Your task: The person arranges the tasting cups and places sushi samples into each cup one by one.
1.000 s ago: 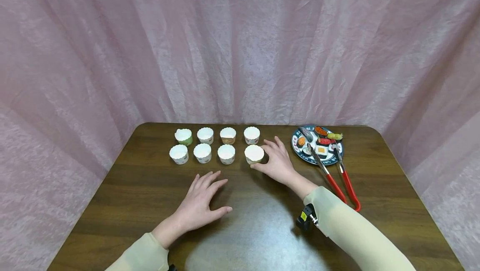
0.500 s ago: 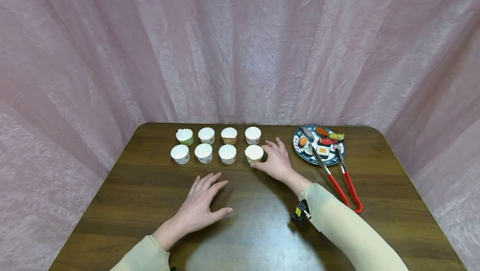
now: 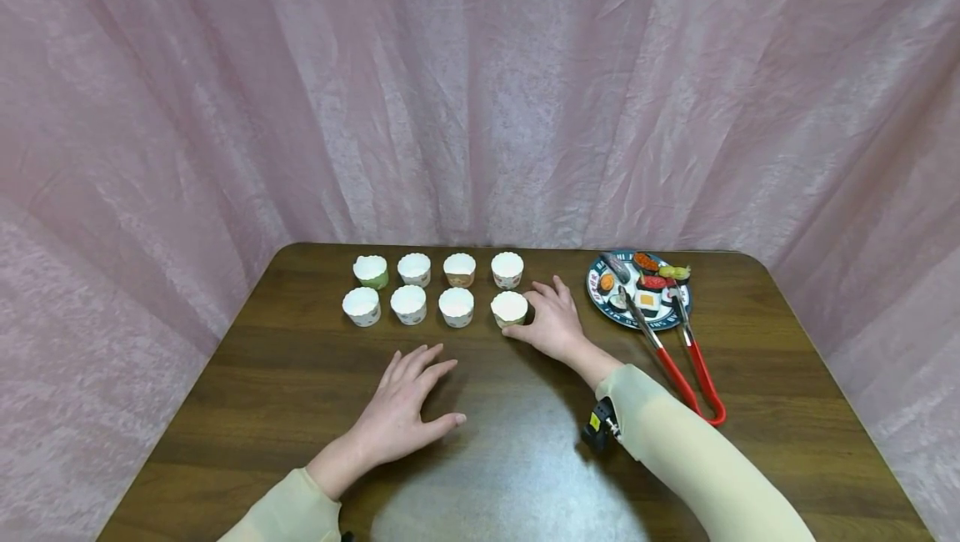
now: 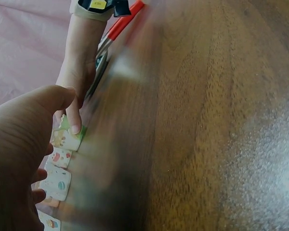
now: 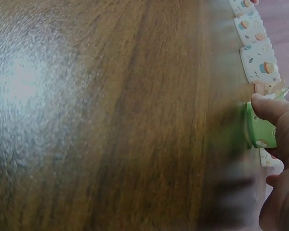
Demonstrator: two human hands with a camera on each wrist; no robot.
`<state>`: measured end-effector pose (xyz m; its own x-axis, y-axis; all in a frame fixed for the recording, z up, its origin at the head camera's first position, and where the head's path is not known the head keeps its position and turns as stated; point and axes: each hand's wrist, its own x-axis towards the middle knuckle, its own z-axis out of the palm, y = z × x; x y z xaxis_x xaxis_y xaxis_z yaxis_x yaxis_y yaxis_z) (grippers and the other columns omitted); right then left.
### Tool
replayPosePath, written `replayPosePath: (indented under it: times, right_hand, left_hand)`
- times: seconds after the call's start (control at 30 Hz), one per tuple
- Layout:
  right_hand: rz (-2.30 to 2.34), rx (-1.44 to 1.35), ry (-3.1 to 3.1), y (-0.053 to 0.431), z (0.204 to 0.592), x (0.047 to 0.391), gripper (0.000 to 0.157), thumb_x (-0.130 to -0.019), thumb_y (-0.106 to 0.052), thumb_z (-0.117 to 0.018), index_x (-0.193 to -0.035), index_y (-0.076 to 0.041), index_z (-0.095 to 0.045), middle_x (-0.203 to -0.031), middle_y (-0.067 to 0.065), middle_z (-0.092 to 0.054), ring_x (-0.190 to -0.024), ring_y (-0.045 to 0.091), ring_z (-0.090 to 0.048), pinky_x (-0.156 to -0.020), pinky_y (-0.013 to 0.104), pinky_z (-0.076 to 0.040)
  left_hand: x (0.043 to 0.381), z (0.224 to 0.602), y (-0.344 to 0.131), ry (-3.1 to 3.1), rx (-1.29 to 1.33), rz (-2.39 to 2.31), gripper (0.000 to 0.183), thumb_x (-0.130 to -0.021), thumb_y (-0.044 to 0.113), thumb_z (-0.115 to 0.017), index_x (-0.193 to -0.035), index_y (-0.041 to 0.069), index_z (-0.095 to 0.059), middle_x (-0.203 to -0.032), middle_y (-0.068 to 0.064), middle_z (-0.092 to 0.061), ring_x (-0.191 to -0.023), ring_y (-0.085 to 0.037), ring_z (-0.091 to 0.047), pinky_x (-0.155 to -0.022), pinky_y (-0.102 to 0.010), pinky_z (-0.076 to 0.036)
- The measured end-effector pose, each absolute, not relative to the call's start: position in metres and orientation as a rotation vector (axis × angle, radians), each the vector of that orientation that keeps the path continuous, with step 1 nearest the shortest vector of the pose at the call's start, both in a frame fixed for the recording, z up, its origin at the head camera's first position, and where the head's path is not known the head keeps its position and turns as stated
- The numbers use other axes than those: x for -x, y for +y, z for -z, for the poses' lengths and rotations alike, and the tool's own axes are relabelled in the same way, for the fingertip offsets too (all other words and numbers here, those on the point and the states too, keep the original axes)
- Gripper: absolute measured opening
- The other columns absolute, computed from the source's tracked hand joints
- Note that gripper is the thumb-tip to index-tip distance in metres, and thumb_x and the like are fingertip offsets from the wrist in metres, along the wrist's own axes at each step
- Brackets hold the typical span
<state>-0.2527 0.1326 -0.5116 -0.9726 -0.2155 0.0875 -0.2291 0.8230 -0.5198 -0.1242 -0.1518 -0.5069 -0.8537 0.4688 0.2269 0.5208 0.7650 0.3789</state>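
Several paper cupcake cups with scalloped rims stand in two rows at the back of the table. My right hand (image 3: 553, 323) holds the front row's rightmost one, a green-sided cupcake cup (image 5: 264, 126), with thumb on the near side and fingers around the far side. Beside it in the front row is a white patterned cup (image 3: 456, 308); right behind it is another cup (image 3: 507, 270). My left hand (image 3: 403, 409) hovers in front of the rows with fingers spread and nothing in it. In the left wrist view, the right thumb presses against the green cup (image 4: 67, 136).
At the back right lies a blue-rimmed plate (image 3: 602, 308) bearing toy sushi pieces. Red-handled tongs (image 3: 703, 377) rest with their tips over it and handles toward the front. A pink curtain (image 3: 480, 92) hangs behind the wooden table (image 3: 262, 392).
My right forearm and sleeve have shifted slightly left while the hand stays at the green cup. The left hand keeps its place.
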Motion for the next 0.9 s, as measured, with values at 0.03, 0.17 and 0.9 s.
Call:
replayPosePath:
  times: [0.03,0.17,0.9]
  right_hand:
    - [-0.853,-0.362,-2.977,0.1328,0.5119,0.2529,0.067,-0.079,-0.053,-0.085,-0.128,-0.011,-0.068,-0.156,0.018,-0.043,-0.153,0.044,-0.011,-0.121,0.060,-0.011]
    - [-0.854,-0.356,-2.985,0.1327,0.5124,0.2533,0.066,-0.079,-0.052,-0.085,-0.127,-0.011,-0.068,-0.156,0.018,-0.043,-0.153,0.043,-0.011,-0.122,0.059,-0.010]
    - [-0.795,-0.350,-3.025,0.1350,0.5139,0.2504,0.080,-0.076,-0.053,-0.086,-0.137,-0.007,-0.062,-0.156,0.019,-0.043,-0.152,0.045,-0.013,-0.120,0.063,-0.012]
  left_hand:
    - [0.1242,0.5068,-0.1518,-2.839,0.798,0.663,0.078,-0.089,0.067,-0.067,-0.147,0.018,-0.055,-0.160,-0.011,-0.039,-0.149,-0.039,-0.031,-0.118,-0.065,-0.016]
    - [0.1242,0.5076,-0.1513,-2.837,0.793,0.663,0.077,-0.089,0.067,-0.067,-0.147,0.018,-0.056,-0.160,-0.011,-0.039,-0.149,-0.039,-0.031,-0.118,-0.066,-0.016]
    - [0.1249,0.5063,-0.1521,-2.854,0.790,0.661,0.077,-0.088,0.066,-0.068,-0.147,0.018,-0.055,-0.161,-0.011,-0.037,-0.149,-0.038,-0.029,-0.118,-0.066,-0.015]
